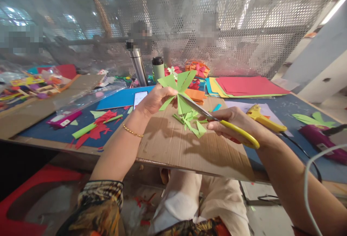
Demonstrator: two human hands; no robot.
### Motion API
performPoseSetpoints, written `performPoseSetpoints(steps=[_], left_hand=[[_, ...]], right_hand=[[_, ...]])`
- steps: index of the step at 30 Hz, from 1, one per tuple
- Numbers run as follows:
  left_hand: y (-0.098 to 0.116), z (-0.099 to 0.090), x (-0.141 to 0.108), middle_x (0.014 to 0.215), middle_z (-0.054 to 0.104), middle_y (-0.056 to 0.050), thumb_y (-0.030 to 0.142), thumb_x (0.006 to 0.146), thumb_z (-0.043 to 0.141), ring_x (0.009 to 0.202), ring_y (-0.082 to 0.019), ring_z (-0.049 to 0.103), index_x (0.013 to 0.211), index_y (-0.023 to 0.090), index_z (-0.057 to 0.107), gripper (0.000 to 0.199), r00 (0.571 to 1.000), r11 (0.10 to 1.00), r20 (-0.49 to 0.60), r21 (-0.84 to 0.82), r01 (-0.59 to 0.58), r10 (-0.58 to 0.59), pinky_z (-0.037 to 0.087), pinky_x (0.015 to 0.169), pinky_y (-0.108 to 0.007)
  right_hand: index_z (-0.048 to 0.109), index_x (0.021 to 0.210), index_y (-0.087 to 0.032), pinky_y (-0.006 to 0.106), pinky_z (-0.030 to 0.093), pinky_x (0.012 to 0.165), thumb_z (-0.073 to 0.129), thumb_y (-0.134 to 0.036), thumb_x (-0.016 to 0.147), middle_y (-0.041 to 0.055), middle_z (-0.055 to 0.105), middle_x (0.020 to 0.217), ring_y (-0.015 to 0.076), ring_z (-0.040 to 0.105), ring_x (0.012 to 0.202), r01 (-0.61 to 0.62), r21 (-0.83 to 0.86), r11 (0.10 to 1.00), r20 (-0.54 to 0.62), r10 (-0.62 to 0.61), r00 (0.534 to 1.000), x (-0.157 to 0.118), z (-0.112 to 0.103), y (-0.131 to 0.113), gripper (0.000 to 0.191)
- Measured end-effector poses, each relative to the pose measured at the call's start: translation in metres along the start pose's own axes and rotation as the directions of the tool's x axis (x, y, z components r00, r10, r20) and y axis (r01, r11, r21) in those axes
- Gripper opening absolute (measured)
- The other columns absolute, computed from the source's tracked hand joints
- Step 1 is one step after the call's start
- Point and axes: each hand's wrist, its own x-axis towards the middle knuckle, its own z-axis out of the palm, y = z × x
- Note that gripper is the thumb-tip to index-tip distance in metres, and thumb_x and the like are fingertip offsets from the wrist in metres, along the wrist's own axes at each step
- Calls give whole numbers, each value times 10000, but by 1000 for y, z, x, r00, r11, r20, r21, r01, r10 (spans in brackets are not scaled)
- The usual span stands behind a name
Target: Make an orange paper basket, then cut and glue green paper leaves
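Pinched in my left hand is a light green paper flower, its petals spread out above the table. My right hand grips yellow-handled scissors, whose blades reach left to the flower's middle, between the lower petals. Whether the blades are parted there is hard to see. Below the flower, green paper scraps lie heaped on a brown cardboard sheet.
A yellow glue gun lies on the right, with stacked coloured paper behind. A steel flask and a green bottle stand at the back. Red scraps and a phone lie left. A white cable hangs at right.
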Motion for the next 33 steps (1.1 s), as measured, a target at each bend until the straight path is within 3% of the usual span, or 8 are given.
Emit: performPoseSetpoints(steps=[5,10,14,17,20,23,27,33], left_hand=[[0,0,1,536,545,50,245,621,729,455,-129,577,677,211,594,150,1000,1000,-9,-8,4,-4,500,461,-251],[-1,-1,1,581,612,22,264,621,728,470,-124,584,661,199,596,153,999,999,19,33,-41,40,509,476,-255],[-4,-5,10,627,642,11,237,696,686,512,-121,612,709,189,618,84,986,997,-157,54,-48,56,541,551,-253],[-11,-8,19,640,636,11,192,727,664,567,-132,638,709,194,597,70,955,993,-282,90,-72,95,558,615,-260],[-20,-7,25,670,650,10,133,694,680,618,-143,654,795,192,635,125,942,982,-301,159,-101,146,549,636,-253],[-24,-5,27,653,644,-4,147,694,679,559,-143,620,800,197,630,126,951,988,-282,120,-95,126,523,577,-263],[-24,-18,32,587,595,12,210,704,687,500,-134,584,689,224,567,122,925,989,-351,74,-129,147,512,548,-276],[-27,-37,46,561,619,17,313,689,764,518,-135,581,661,249,542,233,886,987,-437,43,-153,157,491,501,-252]], right_hand=[[871,1021,-156,250,283,406,807,-772,768,-44,478,520,87,374,433,2,-11,1000,6,-2,1000,1,0,4,669],[826,836,-184,258,231,425,796,-781,777,-43,453,546,79,343,460,68,-30,997,15,-67,998,5,-3,12,600],[791,793,-188,275,251,469,778,-817,774,-28,469,581,101,369,511,82,-94,992,-20,-84,996,7,-8,15,629],[792,852,-184,292,296,527,693,-853,820,-8,503,613,140,437,565,20,-233,972,-206,-70,976,13,-16,23,677],[792,859,-208,305,326,596,691,-776,850,17,569,645,201,540,654,-234,-527,817,-425,-15,905,22,-28,36,577],[828,1044,-211,319,362,649,701,-535,928,96,748,843,267,671,807,-404,-675,618,-451,88,888,30,-37,47,366],[824,1190,-171,336,420,714,618,-403,1002,213,815,1144,332,749,1028,-462,-732,501,-446,161,880,34,-37,51,363],[783,1298,-75,381,524,842,518,-329,1027,277,793,1265,395,756,1183,-493,-792,361,-414,277,867,38,-24,46,456]])
